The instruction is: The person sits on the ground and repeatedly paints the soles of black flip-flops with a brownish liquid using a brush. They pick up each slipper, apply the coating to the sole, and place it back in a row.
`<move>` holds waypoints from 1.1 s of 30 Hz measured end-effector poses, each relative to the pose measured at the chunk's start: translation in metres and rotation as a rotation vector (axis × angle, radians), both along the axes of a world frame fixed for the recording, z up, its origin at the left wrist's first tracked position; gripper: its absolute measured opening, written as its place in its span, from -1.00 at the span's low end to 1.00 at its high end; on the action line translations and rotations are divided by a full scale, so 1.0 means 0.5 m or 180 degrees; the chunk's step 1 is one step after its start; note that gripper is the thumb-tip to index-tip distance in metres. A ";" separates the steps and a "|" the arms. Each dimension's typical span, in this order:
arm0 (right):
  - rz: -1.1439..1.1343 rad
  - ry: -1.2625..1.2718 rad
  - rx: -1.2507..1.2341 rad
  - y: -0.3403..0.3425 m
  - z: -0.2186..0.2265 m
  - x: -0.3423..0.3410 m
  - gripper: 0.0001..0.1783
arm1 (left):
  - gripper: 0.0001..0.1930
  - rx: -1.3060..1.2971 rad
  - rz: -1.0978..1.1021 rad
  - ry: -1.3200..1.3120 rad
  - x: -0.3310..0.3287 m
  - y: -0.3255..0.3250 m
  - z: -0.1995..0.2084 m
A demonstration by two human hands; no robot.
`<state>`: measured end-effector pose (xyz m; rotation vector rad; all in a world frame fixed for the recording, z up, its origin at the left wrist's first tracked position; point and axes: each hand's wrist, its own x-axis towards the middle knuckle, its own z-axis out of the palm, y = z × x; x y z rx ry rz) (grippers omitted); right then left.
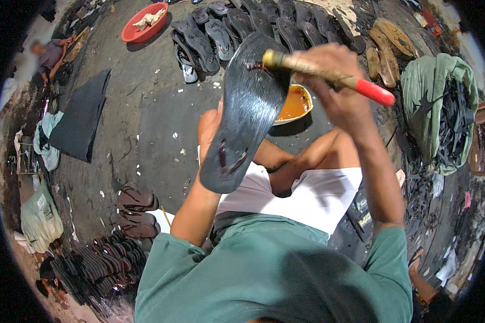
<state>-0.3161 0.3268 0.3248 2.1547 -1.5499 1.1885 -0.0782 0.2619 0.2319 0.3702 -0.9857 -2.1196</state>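
Note:
A black slipper sole (253,102) is held up in front of me, its broad end away and the other end near my left forearm. My left hand (219,111) grips it from behind along its left edge; most of those fingers are hidden. The sole has a wet shine, with dark reddish marks near both ends. My right hand (334,70), slightly blurred, is closed round a brush (307,65) with a red-ended handle. The brush's tip touches the sole's far part. Beyond the sole sits a bowl of amber liquid (295,105), partly covered by it.
Rows of black slippers (215,37) lie ahead, beside a red basin (140,33) holding a pale cloth. Wooden foot forms (385,51) and a green cloth bundle (425,102) are at right. Stacked slippers (102,264) and a brown pair (137,210) stand left. Another person (51,56) sits far left.

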 end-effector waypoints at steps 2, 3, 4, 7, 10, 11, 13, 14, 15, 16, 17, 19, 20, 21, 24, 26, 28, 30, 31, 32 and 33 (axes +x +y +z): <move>-0.0003 -0.0191 0.0257 0.027 -0.065 0.057 -0.83 | -0.55 0.0841 -0.0520 0.1115 -0.023 -0.028 -0.020; 0.0133 -0.0022 0.0454 0.046 -0.082 0.094 -0.77 | -0.55 0.1434 -0.0098 0.0971 -0.045 -0.011 0.015; 0.0249 0.0151 0.0644 0.069 -0.096 0.130 -0.71 | -0.55 0.1442 0.0008 0.0945 -0.050 -0.012 0.012; 0.0520 -0.0606 0.0209 0.136 -0.157 0.205 -0.58 | -0.57 0.1232 -0.0133 0.0927 -0.045 -0.049 -0.009; 0.0261 -0.1125 0.1775 0.133 -0.090 0.199 -0.61 | -0.58 0.1240 -0.0038 0.0996 -0.055 -0.050 0.011; 0.0253 -0.0982 0.1310 0.113 -0.091 0.169 -0.60 | -0.60 0.1608 -0.0294 0.1184 -0.065 -0.041 0.028; 0.0116 -0.0634 0.0343 0.070 -0.077 0.117 -0.58 | -0.62 0.1637 -0.0702 0.1580 -0.086 -0.028 0.027; -0.0298 -0.0224 -0.0164 0.051 -0.058 0.106 -0.56 | -0.62 0.1636 -0.0901 0.1790 -0.098 -0.024 0.023; -0.0065 -0.0202 -0.0065 0.042 -0.061 0.110 -0.57 | -0.62 0.1375 -0.0918 0.1769 -0.107 -0.030 -0.002; 0.0169 -0.0191 0.0034 0.030 -0.074 0.112 -0.57 | -0.61 0.1170 -0.0778 0.1512 -0.112 -0.032 0.001; 0.0181 -0.0118 0.0197 0.052 -0.076 0.130 -0.57 | -0.61 0.1361 -0.0582 0.1276 -0.116 -0.043 0.003; 0.0441 -0.0001 0.0588 0.086 -0.087 0.163 -0.57 | -0.61 0.1595 -0.0292 0.1085 -0.101 -0.061 -0.010; 0.0644 0.0066 0.0812 0.097 -0.091 0.171 -0.56 | -0.62 0.1431 -0.0299 0.1157 -0.094 -0.074 -0.032; 0.0705 -0.0101 0.0782 0.103 -0.102 0.179 -0.57 | -0.62 0.1260 -0.0287 0.1201 -0.084 -0.091 -0.047; 0.0754 -0.0711 0.0572 0.104 -0.113 0.167 -0.62 | -0.60 0.1483 0.0464 0.0258 -0.043 -0.138 -0.092; 0.0379 -0.2717 0.0893 0.122 -0.119 0.146 -0.73 | -0.57 0.1435 0.0758 -0.0102 0.018 -0.197 -0.140; -0.0266 -0.3551 0.0767 0.115 -0.106 0.128 -0.75 | -0.51 0.1534 0.1060 0.0255 0.088 -0.245 -0.202; -0.0686 -0.3639 0.0632 0.112 -0.113 0.110 -0.72 | -0.49 0.1246 0.1494 0.0695 0.184 -0.299 -0.319; -0.0730 -0.3592 0.0653 0.111 -0.120 0.103 -0.71 | -0.47 0.1317 0.1400 0.0732 0.252 -0.316 -0.387; -0.0798 -0.3555 0.0670 0.110 -0.131 0.097 -0.69 | -0.46 0.1396 0.1287 0.0755 0.297 -0.316 -0.431; -0.0914 -0.3519 0.0667 0.111 -0.141 0.092 -0.66 | -0.45 0.1952 0.1730 0.0516 0.299 -0.300 -0.427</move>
